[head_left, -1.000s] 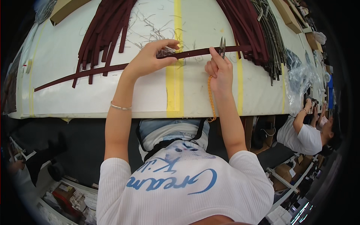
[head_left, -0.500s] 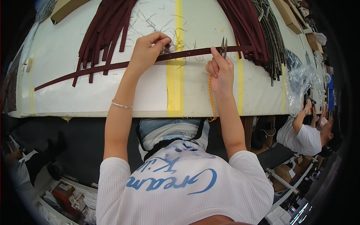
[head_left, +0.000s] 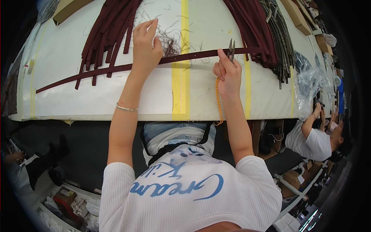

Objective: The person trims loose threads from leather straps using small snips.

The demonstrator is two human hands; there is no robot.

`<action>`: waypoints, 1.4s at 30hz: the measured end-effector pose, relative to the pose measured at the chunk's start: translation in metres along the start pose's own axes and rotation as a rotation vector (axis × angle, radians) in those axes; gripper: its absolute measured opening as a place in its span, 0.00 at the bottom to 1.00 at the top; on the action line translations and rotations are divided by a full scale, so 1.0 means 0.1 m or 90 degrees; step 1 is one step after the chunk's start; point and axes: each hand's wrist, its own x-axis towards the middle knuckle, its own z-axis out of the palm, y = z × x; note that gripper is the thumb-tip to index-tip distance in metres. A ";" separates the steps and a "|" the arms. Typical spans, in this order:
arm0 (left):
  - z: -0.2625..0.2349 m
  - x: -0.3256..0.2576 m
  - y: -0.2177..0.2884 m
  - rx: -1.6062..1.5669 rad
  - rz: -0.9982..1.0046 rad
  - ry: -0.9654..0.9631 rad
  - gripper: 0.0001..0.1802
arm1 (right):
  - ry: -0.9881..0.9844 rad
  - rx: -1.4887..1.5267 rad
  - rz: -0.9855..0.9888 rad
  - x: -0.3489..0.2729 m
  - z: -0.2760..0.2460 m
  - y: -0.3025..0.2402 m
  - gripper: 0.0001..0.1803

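Across the white table lies a long dark maroon strap [head_left: 189,56] with small spots along it. My left hand [head_left: 148,48] is open above the strap, fingers stretched out and holding nothing. Beside its thumb is a small heap of dark thread ends [head_left: 170,47]. In my right hand [head_left: 228,79] is a pair of thread snips [head_left: 231,49], blades pointing away from me, gripped near the strap's right part. The index finger extends up to the strap. A braided orange cord [head_left: 217,98] hangs from this hand to the table edge.
Bundles of maroon straps lie at far left [head_left: 106,34] and far right [head_left: 255,31], with dark cords [head_left: 279,42] alongside. Loose threads are strewn over the middle. Clear plastic film [head_left: 311,83] and a cardboard box [head_left: 71,9] are on the table. A co-worker [head_left: 313,135] is at right.
My left hand has let the threads go onto the heap; its fingers have opened and moved slightly left and away from me. My right hand with the snips has barely moved.
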 end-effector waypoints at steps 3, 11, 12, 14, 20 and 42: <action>-0.10 -0.01 0.02 -0.118 -0.064 -0.096 0.19 | 0.014 -0.003 0.002 0.01 -0.02 -0.02 0.22; -0.17 -0.06 0.32 -0.135 0.159 -0.230 0.19 | 0.048 0.111 0.025 0.11 -0.17 0.01 0.27; -0.14 -0.07 0.32 -0.121 0.169 -0.231 0.20 | 0.049 0.110 0.026 0.11 -0.18 0.00 0.27; -0.12 -0.09 0.33 -0.105 0.175 -0.233 0.21 | 0.052 0.115 0.026 0.11 -0.18 -0.02 0.27; -0.08 -0.13 0.35 -0.109 0.164 -0.244 0.14 | 0.041 0.133 0.045 0.13 -0.20 -0.01 0.27; -0.06 -0.13 0.34 -0.337 -0.072 -0.279 0.02 | 0.035 -0.549 -0.233 -0.10 0.08 0.06 0.18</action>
